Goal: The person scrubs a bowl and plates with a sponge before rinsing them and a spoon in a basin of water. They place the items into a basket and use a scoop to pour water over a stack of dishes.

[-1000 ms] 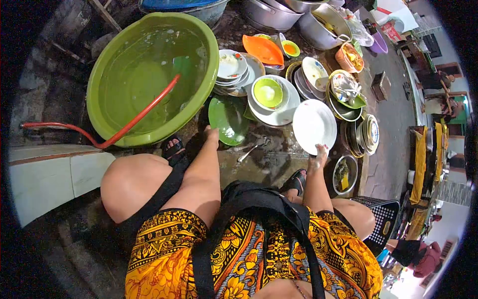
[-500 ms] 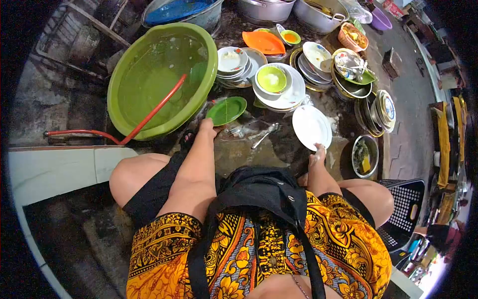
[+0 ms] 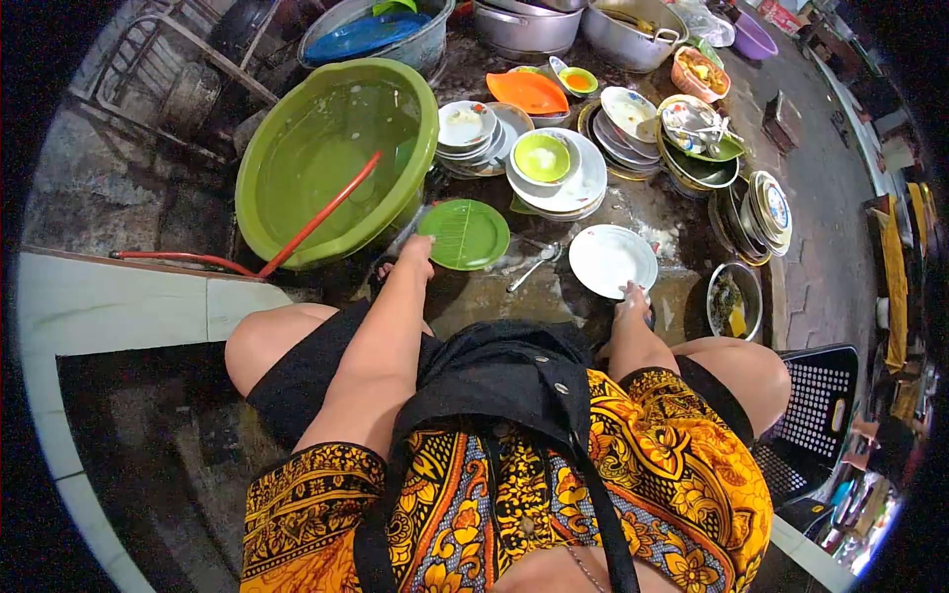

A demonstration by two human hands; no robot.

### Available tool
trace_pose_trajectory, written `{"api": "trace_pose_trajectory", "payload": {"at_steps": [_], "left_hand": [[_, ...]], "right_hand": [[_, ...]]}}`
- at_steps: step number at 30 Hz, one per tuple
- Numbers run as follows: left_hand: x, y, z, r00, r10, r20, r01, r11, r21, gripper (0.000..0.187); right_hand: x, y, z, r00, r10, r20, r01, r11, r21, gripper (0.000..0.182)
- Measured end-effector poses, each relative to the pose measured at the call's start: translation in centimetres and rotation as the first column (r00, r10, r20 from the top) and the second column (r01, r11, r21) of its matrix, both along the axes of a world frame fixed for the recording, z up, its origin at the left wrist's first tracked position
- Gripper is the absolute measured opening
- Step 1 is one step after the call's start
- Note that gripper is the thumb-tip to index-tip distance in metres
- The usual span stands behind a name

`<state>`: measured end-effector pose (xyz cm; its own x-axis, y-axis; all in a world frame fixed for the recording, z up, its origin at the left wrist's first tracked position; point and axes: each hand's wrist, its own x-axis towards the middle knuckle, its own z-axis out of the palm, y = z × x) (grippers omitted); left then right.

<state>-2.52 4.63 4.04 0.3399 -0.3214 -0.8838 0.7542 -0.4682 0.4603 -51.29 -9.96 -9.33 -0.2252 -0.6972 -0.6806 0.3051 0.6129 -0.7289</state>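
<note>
My left hand (image 3: 419, 259) is closed on the edge of a green plate (image 3: 471, 235), its face turned up toward me. On the other side, my right hand (image 3: 634, 300) grips the near rim of a white plate (image 3: 613, 259). Between the two plates a spoon (image 3: 534, 268) lies on the wet floor. Just beyond the white plate stands a stack of white plates (image 3: 583, 178) topped by a lime-green bowl (image 3: 543, 158). To the right is a metal bowl (image 3: 734, 302) with dark liquid and a yellow piece in it.
A large green basin (image 3: 259, 198) of water stands at the left, a red hose (image 3: 326, 212) over its rim. More dirty plates (image 3: 466, 126) and an orange dish (image 3: 527, 92) lie behind. Metal pots (image 3: 529, 35) line the back. A black crate (image 3: 811, 415) is at the right.
The green plate has come further right and tilted more to face me. The white plate has turned flatter and moved slightly left. The whole view has shifted a little.
</note>
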Motion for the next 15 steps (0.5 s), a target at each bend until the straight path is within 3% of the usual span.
{"api": "trace_pose_trajectory", "payload": {"at_steps": [2, 3, 5, 6, 8, 10, 12, 14, 15], "left_hand": [[-1.4, 0.1, 1.2, 0.991, -0.075, 0.115, 0.095, 0.979, -0.180, 0.039], [-1.5, 0.0, 1.1, 0.990, -0.081, 0.115, 0.101, 0.978, -0.183, 0.039], [-1.9, -0.4, 0.8, 0.982, -0.088, 0.170, 0.125, 0.968, -0.220, 0.041], [-2.2, -0.6, 1.1, 0.983, -0.084, 0.165, 0.121, 0.966, -0.227, 0.041], [-2.5, -1.1, 1.7, 0.975, -0.132, 0.178, 0.176, 0.951, -0.256, 0.040], [-3.4, -1.4, 4.2, 0.972, -0.106, 0.211, 0.159, 0.954, -0.255, 0.039], [-4.0, -1.5, 6.0, 0.967, -0.086, 0.238, 0.147, 0.957, -0.251, 0.039], [-4.2, -1.6, 6.9, 0.923, -0.110, 0.370, 0.194, 0.960, -0.200, 0.037], [-4.9, -1.6, 8.4, 0.881, -0.117, 0.458, 0.204, 0.968, -0.145, 0.036]], "right_hand": [[-0.7, -0.6, -0.7, 0.973, 0.137, 0.185, -0.154, 0.985, 0.083, 0.024], [0.2, -0.7, -1.1, 0.998, -0.023, -0.059, 0.028, 0.997, 0.077, 0.026], [0.5, -0.8, -1.2, 0.936, -0.187, -0.298, 0.202, 0.979, 0.021, 0.028], [0.5, -0.5, -0.9, 0.912, -0.388, -0.131, 0.370, 0.918, -0.142, 0.029], [0.4, -0.9, -0.1, 0.839, -0.539, 0.070, 0.536, 0.799, -0.274, 0.029], [3.2, 0.6, 8.4, 0.482, -0.857, -0.183, 0.853, 0.507, -0.126, 0.052], [3.7, 1.9, 11.1, 0.608, -0.731, -0.309, 0.749, 0.658, -0.082, 0.029], [3.9, 2.6, 13.3, 0.633, -0.376, -0.677, 0.487, 0.873, -0.028, 0.036], [1.8, 1.3, 9.2, 0.569, -0.331, -0.753, 0.366, 0.922, -0.128, 0.039]]}}
